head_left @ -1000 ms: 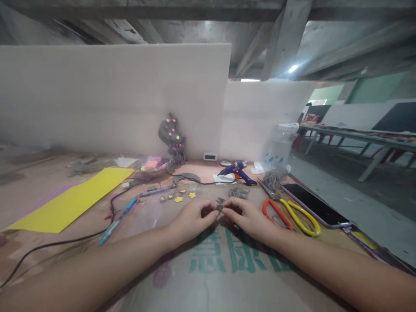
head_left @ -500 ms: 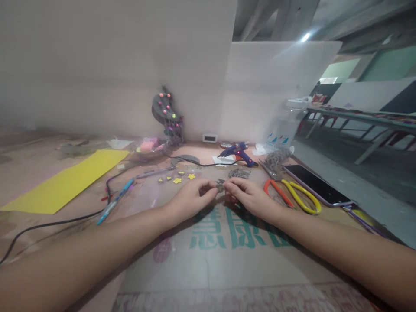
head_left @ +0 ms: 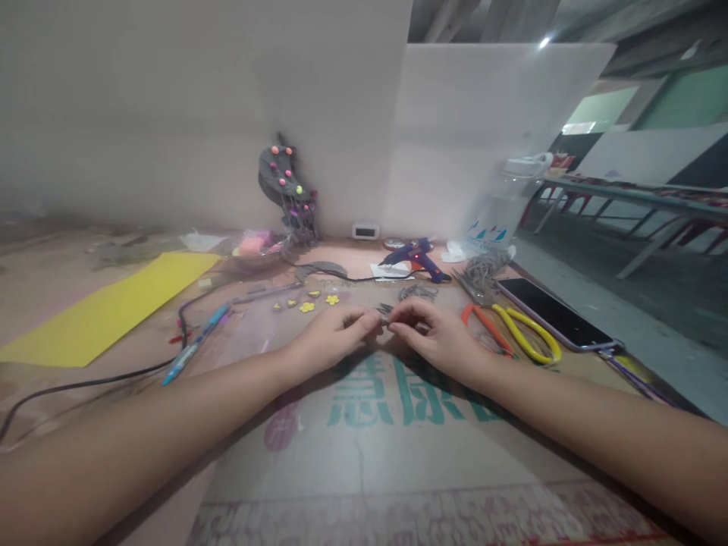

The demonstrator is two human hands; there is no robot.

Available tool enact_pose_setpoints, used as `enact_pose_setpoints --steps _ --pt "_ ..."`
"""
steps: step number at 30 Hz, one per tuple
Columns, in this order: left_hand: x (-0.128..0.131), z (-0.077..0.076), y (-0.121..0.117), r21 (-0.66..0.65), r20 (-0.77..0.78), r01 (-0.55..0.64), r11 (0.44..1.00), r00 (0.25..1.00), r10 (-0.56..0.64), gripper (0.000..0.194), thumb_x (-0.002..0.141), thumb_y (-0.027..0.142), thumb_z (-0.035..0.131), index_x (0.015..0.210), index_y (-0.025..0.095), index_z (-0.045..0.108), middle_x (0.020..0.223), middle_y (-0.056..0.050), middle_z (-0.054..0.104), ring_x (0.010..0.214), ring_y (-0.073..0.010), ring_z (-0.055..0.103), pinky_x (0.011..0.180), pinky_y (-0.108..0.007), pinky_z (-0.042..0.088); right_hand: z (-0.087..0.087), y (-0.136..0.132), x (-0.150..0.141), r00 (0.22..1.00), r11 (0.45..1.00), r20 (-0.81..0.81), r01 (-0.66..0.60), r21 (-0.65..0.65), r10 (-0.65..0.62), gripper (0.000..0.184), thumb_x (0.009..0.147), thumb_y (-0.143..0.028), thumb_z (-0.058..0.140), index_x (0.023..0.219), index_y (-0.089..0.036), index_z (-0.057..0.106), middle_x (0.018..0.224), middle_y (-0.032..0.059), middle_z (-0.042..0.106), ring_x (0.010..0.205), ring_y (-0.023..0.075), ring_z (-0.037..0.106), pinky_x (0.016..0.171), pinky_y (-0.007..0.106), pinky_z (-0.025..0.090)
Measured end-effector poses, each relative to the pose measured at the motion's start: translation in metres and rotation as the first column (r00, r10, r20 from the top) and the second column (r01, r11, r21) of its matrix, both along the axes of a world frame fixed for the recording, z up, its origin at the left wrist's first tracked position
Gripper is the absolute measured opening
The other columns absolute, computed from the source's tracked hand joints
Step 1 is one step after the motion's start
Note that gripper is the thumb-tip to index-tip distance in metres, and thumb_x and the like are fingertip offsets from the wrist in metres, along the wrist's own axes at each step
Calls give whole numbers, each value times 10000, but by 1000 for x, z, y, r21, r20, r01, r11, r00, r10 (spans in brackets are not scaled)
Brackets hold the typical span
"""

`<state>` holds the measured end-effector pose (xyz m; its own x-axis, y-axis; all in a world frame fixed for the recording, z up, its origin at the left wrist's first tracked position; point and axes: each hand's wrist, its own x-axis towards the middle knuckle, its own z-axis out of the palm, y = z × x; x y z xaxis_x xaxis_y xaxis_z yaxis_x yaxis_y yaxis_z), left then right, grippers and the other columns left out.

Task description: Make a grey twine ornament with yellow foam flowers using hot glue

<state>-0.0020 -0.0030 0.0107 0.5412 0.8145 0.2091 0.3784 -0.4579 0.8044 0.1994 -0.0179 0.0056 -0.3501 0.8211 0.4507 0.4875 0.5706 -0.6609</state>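
My left hand [head_left: 346,330] and my right hand [head_left: 429,326] meet fingertip to fingertip above the printed sheet. Between them they pinch a small grey piece with pointed tips [head_left: 385,309]; fingers cover most of it, and its exact kind is too small to make out. Just beyond lies a coil of grey yarn [head_left: 418,293]. Small yellow flower pieces [head_left: 308,307] rest to the left of my left hand. Right of my right hand are scissors [head_left: 526,334] with one orange and one yellow handle.
A blue glue gun [head_left: 412,256] with a red light lies at the back, its cord running left. Around are yellow paper [head_left: 114,311], a blue pen [head_left: 196,345], a phone [head_left: 557,315], a water bottle [head_left: 500,205] and a grey moon-shaped ornament [head_left: 278,178] against the wall.
The view has tilted down, so more of the printed sheet shows at the front. Both hands stay together on the small grey piece, their fingers shifting slightly around it.
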Motion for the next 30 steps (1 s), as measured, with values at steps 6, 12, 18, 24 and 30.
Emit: enact_pose_setpoints --steps 6,12,18,24,30 --pt "0 -2 3 -59 16 -21 998 1000 22 362 877 448 483 819 143 670 776 -26 691 745 -173 625 660 -245 466 2 -5 -2 997 1000 72 -22 15 21 60 849 -225 557 863 -199 609 790 12 663 713 139 605 663 259 486" --pt "2 0 0 -20 20 -54 998 998 54 287 858 380 511 853 150 683 817 -27 706 764 -170 628 707 -254 480 1 -3 -1 1000 999 -2 -28 -24 28 181 894 -288 522 1040 -188 557 865 39 658 760 148 616 650 259 492" --pt "1 -1 0 14 -6 -42 999 999 42 294 880 387 504 839 149 672 790 -14 687 746 -160 608 664 -235 449 4 1 -1 998 999 67 24 -36 -22 143 868 -281 544 836 -174 632 763 23 668 696 144 603 638 260 464" --pt "0 -3 2 36 -5 -22 999 1000 22 372 915 436 446 804 148 656 757 -16 671 722 -159 594 640 -243 426 5 0 -1 999 997 28 26 -68 -24 156 874 -281 523 833 -176 631 759 18 674 688 146 608 625 253 462" --pt "3 1 -2 -3 -7 -27 1000 1000 27 270 869 376 521 865 157 678 802 -14 697 737 -157 614 660 -239 454 7 -1 -2 999 996 37 41 -75 -38 152 874 -271 520 816 -170 619 744 20 665 670 139 596 601 242 450"
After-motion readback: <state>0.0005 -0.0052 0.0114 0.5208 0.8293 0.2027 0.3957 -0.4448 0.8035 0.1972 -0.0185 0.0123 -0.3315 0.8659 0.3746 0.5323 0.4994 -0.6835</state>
